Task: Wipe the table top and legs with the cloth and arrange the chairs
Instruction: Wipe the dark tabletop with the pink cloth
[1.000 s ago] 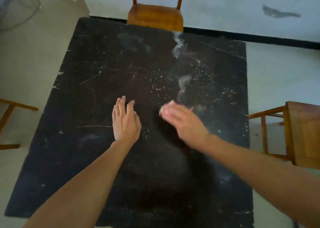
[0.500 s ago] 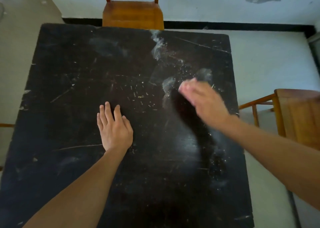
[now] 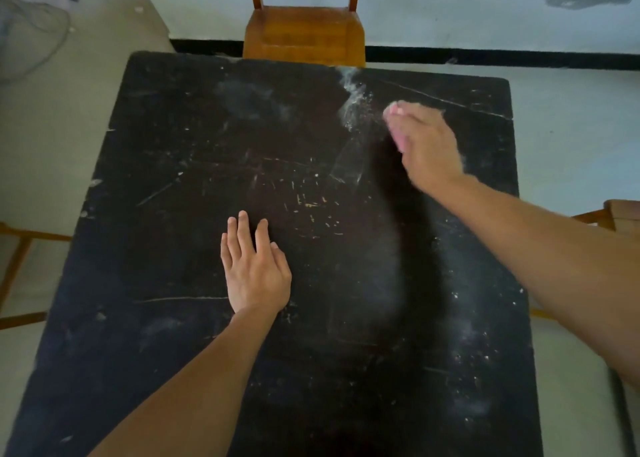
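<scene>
Black and scratched, our desk (image 3: 194, 318) fills the view, a wooden chair (image 3: 304, 33) at its far edge. Our left hand (image 3: 254, 269) lies flat, fingers spread. Our right hand (image 3: 424, 144) presses the pink cloth (image 3: 396, 134) near the far right corner, fingers clamped on it.

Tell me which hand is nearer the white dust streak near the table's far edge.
Right. The right hand is just beside the white dust streak; the left hand lies flat mid-table, well short of it.

A matt black tabletop (image 3: 194, 165), scratched and smeared with pale dust, is seen. The chair (image 3: 304, 30) is made of varnished, faintly glossy wood. The floor (image 3: 52, 137) appears smooth and dull.
</scene>
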Demonstrator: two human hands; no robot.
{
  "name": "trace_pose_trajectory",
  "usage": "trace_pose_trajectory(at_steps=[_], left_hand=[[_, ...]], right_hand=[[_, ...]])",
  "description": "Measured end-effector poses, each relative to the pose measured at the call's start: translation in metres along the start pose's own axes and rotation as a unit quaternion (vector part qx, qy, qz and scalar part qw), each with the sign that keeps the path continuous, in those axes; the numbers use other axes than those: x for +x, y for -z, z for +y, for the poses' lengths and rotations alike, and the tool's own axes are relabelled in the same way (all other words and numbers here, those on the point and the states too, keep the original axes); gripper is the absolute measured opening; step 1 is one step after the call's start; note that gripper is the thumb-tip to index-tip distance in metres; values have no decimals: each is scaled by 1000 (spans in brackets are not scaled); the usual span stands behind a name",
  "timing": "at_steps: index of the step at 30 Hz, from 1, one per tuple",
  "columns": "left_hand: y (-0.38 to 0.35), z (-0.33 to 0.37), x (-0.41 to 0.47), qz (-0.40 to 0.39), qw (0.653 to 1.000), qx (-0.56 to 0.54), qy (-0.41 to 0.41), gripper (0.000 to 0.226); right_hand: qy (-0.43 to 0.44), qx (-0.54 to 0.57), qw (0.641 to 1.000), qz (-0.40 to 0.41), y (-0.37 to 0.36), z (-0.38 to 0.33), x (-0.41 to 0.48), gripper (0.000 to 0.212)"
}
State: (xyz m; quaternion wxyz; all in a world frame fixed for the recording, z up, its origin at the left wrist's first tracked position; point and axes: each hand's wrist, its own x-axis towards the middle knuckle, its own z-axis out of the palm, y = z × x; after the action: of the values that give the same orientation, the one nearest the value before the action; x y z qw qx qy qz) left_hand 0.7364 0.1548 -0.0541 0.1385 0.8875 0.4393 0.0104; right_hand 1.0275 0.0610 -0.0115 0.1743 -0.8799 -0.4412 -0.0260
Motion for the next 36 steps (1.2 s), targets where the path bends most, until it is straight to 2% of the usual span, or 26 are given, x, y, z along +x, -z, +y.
trace_pose_trajectory(at_steps=[2,4,6,7,8,10,11,12,13,15,17,19,20,21,23,25,26,28,30,32,34,36], left_hand=[[2,1,0,-13,1000,4,6,44],[3,3,1,-18,1000,11,10,45],[4,3,1,-19,1000,14,8,45],[4,2,1,-19,1000,17,6,45],[3,1,2,-19,1000,20,6,46],[2,1,2,-20,1000,23,9,46],[2,0,1,-19,999,25,7,45],[2,0,0,-17,999,27,2,45],[2,0,1,-17,999,27,-2,44],[1,-1,2,-18,999,26,1,44],[1,-1,2,-15,999,33,4,43],[1,0,2,-11,999,39,0,48],[1,0,2,-8,999,40,-2,50],[1,0,2,-4,999,41,-4,51],[0,0,3,-3,999,45,-6,52],[0,0,2,-5,999,47,-5,51],[0,-1,2,-6,999,48,-5,51],[-1,-1,3,-9,999,49,-3,51],[-1,-1,2,-12,998,54,-3,51],[-1,-1,2,-12,998,60,-5,50],[-1,-1,2,-10,998,60,-7,50],[-2,0,3,-10,998,58,-5,50]], right_hand=[[118,81,990,-2,-7,-39,-43,28],[256,106,958,-78,-20,-65,-97,34],[331,100,928,-140,-27,-66,-110,32],[306,123,934,-136,-31,-57,-94,29],[248,132,954,-107,-35,-46,-70,28],[67,71,995,-27,-29,-19,-9,32],[-8,43,999,-15,-24,-8,15,35],[-43,30,999,-14,-20,-3,30,36],[-33,23,999,-9,-19,-10,32,35],[81,52,995,-17,-22,-40,12,33],[228,121,963,-74,-30,-69,-28,32],[302,154,930,-140,-35,-78,-54,30],[297,179,925,-157,-36,-72,-46,29],[264,178,940,-125,-37,-62,-26,27],[125,94,987,-40,-39,-32,28,26],[-29,35,999,2,-34,-6,75,24],[-48,27,998,13,-34,-4,85,21],[41,63,997,15,-38,-28,73,23],[173,141,974,-44,-51,-53,36,27],[228,126,961,-96,-61,-56,13,32],[193,100,973,-76,-61,-36,41,28],[66,23,997,-33,-52,-12,94,19]])
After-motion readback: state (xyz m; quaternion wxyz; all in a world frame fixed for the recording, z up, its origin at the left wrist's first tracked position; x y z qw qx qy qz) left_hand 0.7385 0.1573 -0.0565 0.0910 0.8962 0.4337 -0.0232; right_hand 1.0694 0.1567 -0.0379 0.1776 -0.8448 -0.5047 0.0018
